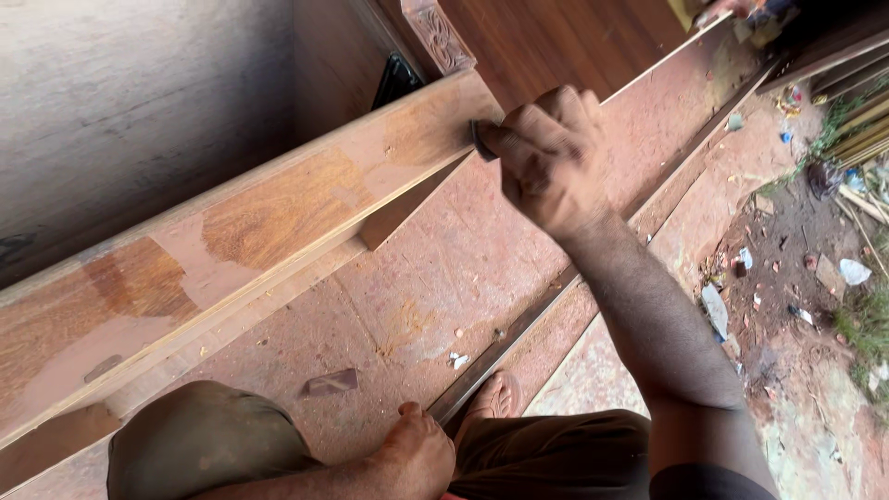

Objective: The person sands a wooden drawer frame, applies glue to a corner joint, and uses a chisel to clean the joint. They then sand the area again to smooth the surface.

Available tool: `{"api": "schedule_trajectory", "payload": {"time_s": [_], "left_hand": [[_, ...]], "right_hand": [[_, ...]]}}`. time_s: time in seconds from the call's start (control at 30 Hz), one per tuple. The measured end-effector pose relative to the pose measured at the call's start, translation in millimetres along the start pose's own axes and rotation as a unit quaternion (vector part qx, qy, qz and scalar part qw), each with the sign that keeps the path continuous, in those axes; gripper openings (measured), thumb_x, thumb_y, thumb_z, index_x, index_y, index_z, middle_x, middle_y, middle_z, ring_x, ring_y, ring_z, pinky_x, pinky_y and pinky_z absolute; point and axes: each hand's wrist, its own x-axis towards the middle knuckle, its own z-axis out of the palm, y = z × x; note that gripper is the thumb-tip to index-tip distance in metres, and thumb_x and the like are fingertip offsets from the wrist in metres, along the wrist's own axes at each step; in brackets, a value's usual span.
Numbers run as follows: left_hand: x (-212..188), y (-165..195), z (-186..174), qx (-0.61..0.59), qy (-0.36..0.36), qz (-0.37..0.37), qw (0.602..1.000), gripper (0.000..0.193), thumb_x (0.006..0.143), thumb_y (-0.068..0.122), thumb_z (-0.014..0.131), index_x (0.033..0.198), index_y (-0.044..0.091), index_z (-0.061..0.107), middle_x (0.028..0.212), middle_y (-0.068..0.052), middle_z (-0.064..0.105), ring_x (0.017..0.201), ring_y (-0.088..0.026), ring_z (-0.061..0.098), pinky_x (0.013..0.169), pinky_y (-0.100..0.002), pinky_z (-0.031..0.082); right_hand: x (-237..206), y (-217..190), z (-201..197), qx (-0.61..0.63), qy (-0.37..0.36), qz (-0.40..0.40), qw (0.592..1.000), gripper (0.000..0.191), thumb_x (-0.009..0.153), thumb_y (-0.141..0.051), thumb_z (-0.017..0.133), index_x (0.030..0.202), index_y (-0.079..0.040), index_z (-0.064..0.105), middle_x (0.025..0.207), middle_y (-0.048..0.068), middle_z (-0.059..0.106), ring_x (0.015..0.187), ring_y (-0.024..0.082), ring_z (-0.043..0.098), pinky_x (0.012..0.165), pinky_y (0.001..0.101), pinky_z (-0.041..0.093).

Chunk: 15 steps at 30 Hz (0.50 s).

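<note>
Left hand rests loosely curled on the knee, holding nothing; right hand has its grip pinched on a small dark scraper against the reddish-brown wooden plank.

Soft even daylight, no bright glare, dark shade on the grey wall top left, faint shadow under the wooden plank, right hand a bit blurry, edges stretched and bent, littered ground fairly sharp

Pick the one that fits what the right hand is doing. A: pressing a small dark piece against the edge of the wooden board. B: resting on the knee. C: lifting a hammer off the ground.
A: the right hand pinches a small dark piece against the wooden board.
</note>
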Motion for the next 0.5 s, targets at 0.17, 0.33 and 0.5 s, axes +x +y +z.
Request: {"api": "schedule_trajectory", "payload": {"time_s": [0.17,0.33,0.5], "left_hand": [[-8.3,-6.4,-13.4,0.018,-0.089,0.037,0.995,0.045,0.109,0.027,0.049,0.12,-0.012,0.067,0.11,-0.029,0.073,0.1,-0.034,0.071,0.106,-0.059,0.043],[-10.4,-9.6,-18.1,0.023,-0.115,0.054,0.992,0.043,0.105,0.027,0.053,0.117,-0.012,0.066,0.11,-0.028,0.072,0.1,-0.033,0.069,0.104,-0.057,0.046],[-3.1,-4.0,-17.2,0.014,-0.072,0.017,0.997,0.042,0.106,0.025,0.052,0.12,-0.012,0.065,0.112,-0.028,0.071,0.103,-0.035,0.067,0.103,-0.057,0.046]], "right_hand": [[1.7,8.9,-15.3,-0.047,-0.036,-0.009,0.998,0.015,0.106,-0.015,0.078,0.099,-0.026,0.085,0.089,-0.012,0.068,0.081,0.012,0.051,0.07,0.0311,0.037],[2.2,24.8,-32.3,-0.055,0.022,0.052,0.997,0.021,0.105,-0.01,0.075,0.092,-0.025,0.082,0.098,-0.011,0.076,0.077,0.008,0.051,0.071,0.0334,0.038],[5.5,15.7,-19.9,0.01,0.054,-0.028,0.998,0.016,0.1,-0.014,0.076,0.087,-0.023,0.077,0.095,-0.005,0.075,0.084,0.018,0.062,0.075,0.037,0.042]]}}
